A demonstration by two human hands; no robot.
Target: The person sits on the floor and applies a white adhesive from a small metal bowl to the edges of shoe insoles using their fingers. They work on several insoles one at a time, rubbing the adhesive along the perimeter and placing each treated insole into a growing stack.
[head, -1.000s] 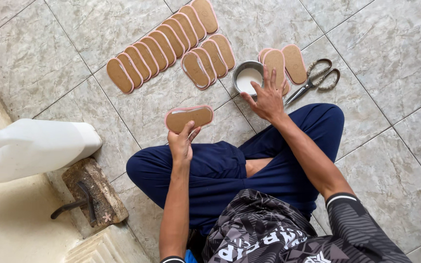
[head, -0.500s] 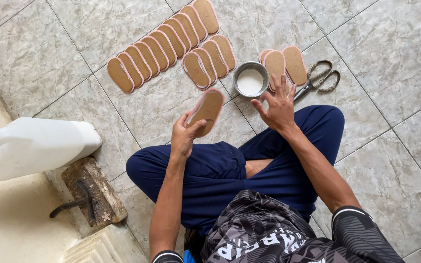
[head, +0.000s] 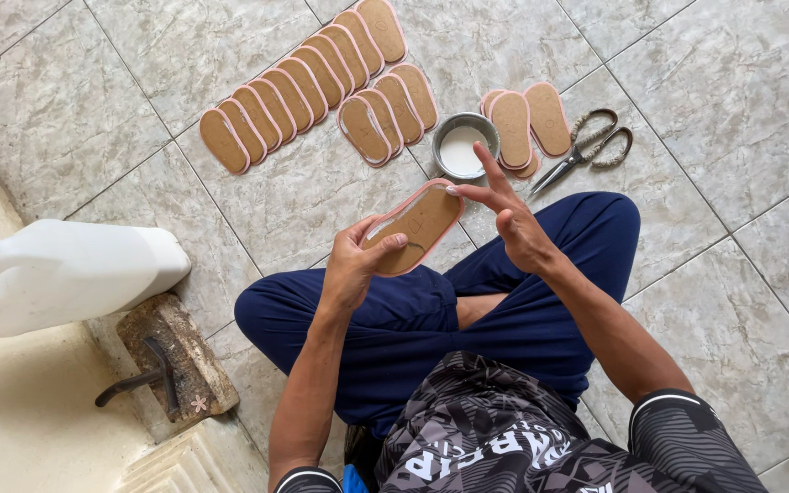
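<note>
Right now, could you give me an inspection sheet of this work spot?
Surface: grey tiled floor; person sits cross-legged on it.
Job's things: tan sole with pink rim, held up; bowl of white liquid.
Clutter: overlapping rows of soles, a small stack by the bowl, scissors, white jug, wooden block with a metal piece.
Hands: left hand grips the sole; right hand open, a fingertip on the sole's end.
Cables: nothing seen.
Surroundings: pale ledge at left.

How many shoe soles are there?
About 16. One sole is in the left hand; nine lie in a long row, three in a short row, and about three beside the bowl, where overlaps may hide more.
</note>
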